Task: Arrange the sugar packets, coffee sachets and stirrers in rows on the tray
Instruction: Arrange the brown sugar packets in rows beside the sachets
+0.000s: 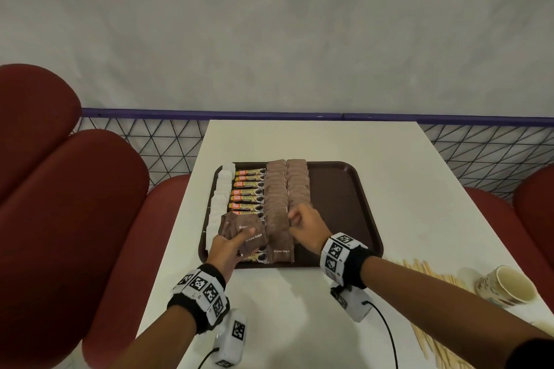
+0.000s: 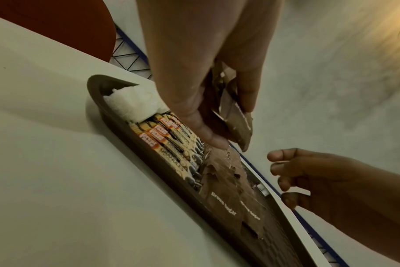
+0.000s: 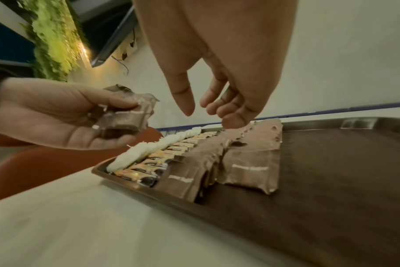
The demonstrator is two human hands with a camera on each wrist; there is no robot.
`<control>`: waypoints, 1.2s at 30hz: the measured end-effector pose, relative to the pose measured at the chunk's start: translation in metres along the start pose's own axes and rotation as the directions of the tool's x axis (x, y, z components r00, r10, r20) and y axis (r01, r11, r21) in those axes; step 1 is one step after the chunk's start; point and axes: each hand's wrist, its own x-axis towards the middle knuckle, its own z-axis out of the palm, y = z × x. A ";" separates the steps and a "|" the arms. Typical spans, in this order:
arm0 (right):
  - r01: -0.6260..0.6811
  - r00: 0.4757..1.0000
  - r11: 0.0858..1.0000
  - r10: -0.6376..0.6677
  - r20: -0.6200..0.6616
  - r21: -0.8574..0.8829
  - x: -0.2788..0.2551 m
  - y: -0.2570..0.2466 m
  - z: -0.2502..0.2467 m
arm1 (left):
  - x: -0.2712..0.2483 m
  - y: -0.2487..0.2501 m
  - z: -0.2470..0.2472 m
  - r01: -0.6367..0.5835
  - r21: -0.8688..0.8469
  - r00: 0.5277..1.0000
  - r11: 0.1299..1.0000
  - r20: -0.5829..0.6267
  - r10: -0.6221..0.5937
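A brown tray on the white table holds a row of white sugar packets, a row of coffee sachets and two rows of brown sugar packets. My left hand grips a small stack of brown sugar packets above the tray's near left corner; the left wrist view shows thumb and fingers pinching this stack. Over the near end of the right brown row hangs my right hand, fingers loosely bent and holding nothing. Wooden stirrers lie loose on the table at the right.
A paper cup lies on its side beside the stirrers near the table's right edge. The tray's right half is bare. Red padded seats flank the table, and a mesh railing runs behind it.
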 end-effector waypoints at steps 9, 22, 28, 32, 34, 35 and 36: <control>-0.090 0.983 0.936 0.029 0.180 0.342 -0.015 -0.020 0.023 | -0.002 -0.003 0.003 0.010 -0.023 0.999 1.000 0.044 -0.009; -0.106 0.984 0.946 0.054 0.171 0.307 -0.008 -0.020 0.022 | 0.002 -0.002 0.006 0.070 -0.090 0.997 0.994 0.039 -0.066; -0.088 0.981 0.971 0.046 0.190 0.222 -0.010 -0.015 0.009 | 0.005 0.000 0.000 0.043 -0.078 0.999 0.996 0.008 -0.042; -0.078 0.997 0.985 0.073 0.039 0.154 -0.011 -0.008 -0.009 | 0.006 -0.001 -0.005 0.034 -0.089 0.999 0.995 -0.034 -0.038; -0.124 0.989 0.980 0.134 -0.057 0.156 -0.009 0.003 -0.018 | 0.006 -0.003 -0.007 0.027 -0.087 0.998 0.996 -0.053 -0.032; -0.156 0.980 0.976 0.172 -0.097 0.155 -0.008 0.009 -0.023 | 0.006 -0.003 -0.008 0.022 -0.088 0.998 0.996 -0.059 -0.027; -0.178 0.970 0.973 0.198 -0.138 0.143 -0.007 0.014 -0.028 | 0.006 -0.003 -0.008 0.013 -0.088 0.998 0.996 -0.061 -0.018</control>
